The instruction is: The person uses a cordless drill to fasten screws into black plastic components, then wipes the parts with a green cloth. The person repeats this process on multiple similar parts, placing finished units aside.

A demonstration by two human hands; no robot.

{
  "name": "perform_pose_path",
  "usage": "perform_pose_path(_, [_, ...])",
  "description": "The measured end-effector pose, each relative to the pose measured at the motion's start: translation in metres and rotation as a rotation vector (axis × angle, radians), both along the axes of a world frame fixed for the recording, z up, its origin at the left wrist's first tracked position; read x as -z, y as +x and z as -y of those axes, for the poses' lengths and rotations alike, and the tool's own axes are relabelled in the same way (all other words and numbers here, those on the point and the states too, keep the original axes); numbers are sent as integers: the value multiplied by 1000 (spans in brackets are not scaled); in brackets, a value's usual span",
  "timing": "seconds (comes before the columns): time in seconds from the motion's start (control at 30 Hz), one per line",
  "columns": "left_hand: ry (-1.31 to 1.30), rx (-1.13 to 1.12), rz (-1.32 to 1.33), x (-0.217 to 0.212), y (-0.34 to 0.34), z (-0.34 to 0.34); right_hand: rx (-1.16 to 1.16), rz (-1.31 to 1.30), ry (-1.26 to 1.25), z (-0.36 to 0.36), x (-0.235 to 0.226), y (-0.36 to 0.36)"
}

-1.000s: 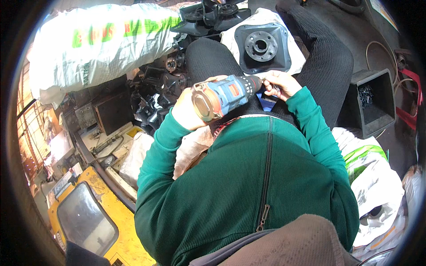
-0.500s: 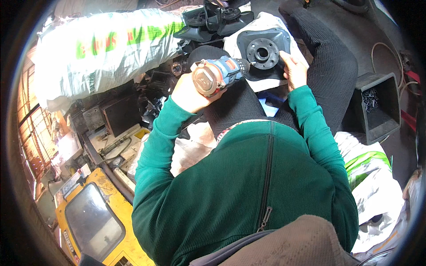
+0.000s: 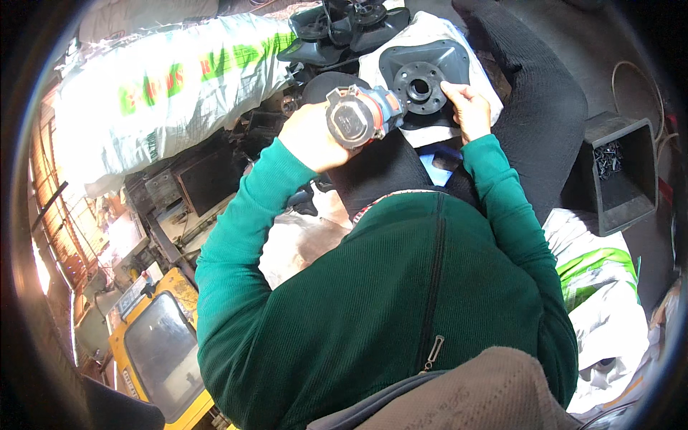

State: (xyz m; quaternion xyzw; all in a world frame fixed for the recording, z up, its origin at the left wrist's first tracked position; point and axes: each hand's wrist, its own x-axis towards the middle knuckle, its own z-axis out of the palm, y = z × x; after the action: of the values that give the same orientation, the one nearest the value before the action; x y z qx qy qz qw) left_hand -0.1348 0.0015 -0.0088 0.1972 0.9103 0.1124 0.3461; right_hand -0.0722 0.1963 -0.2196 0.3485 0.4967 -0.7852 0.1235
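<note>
A blue cordless drill is gripped in my left hand, its battery end toward me. The front of the drill points at the left edge of a round black flange with a central hole and small holes around it. This flange belongs to a black plastic part with a squarish base, lying on a white cloth or bag between my knees. My right hand is closed at the flange's right edge, fingertips on its rim. The drill's tip is hidden from view.
More black plastic parts lie beyond my left knee, beside a long white-and-green sack. To the right stands a dark open bin with many small screws. A yellow-framed machine panel is at the lower left.
The drill in my left hand has moved right, closer over the flange. My right hand stays at the flange's edge, and its fingers have shifted slightly inward.
</note>
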Motion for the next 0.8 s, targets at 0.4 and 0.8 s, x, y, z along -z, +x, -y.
perform_pose_path(0.4, [103,212,-57,6,-12,3,90,-8,-65,4,6,3])
perform_pose_path(0.8, [12,227,-26,-12,-13,-8,170,-21,-362,13,17,4])
